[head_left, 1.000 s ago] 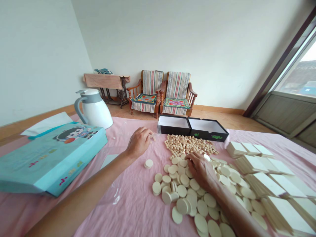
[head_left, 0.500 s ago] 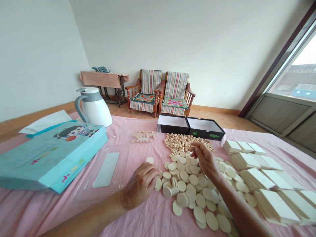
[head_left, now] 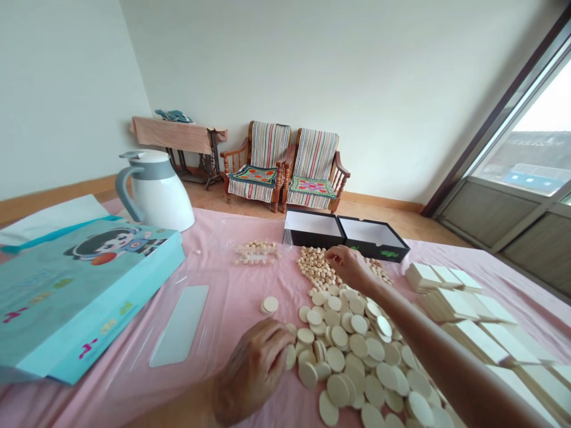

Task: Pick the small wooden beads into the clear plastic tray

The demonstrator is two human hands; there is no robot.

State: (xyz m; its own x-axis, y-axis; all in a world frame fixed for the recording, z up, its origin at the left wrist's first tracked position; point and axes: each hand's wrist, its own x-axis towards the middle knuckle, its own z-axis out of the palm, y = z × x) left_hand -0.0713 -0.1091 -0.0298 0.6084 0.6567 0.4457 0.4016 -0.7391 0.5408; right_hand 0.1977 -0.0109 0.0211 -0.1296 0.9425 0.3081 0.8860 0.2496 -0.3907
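My right hand reaches over a heap of small wooden beads, its fingertips drawn together among them. Whether a bead is pinched there is hidden. My left hand rests with curled fingers at the left edge of a large pile of pale round wooden discs. A disc shows right against its fingertips; I cannot tell if it is gripped. Just beyond the left hand lies a small stack of discs on the pink cloth.
At the back stand two black open boxes. Clear plastic trays lie left of centre, the farther one with beads in it. Stacks of rectangular wooden pieces fill the right. A turquoise box and a white jug stand left.
My right hand has moved from above the discs forward to the beads. My left hand stays by the disc pile, fingers still curled. The camera view has shifted slightly.
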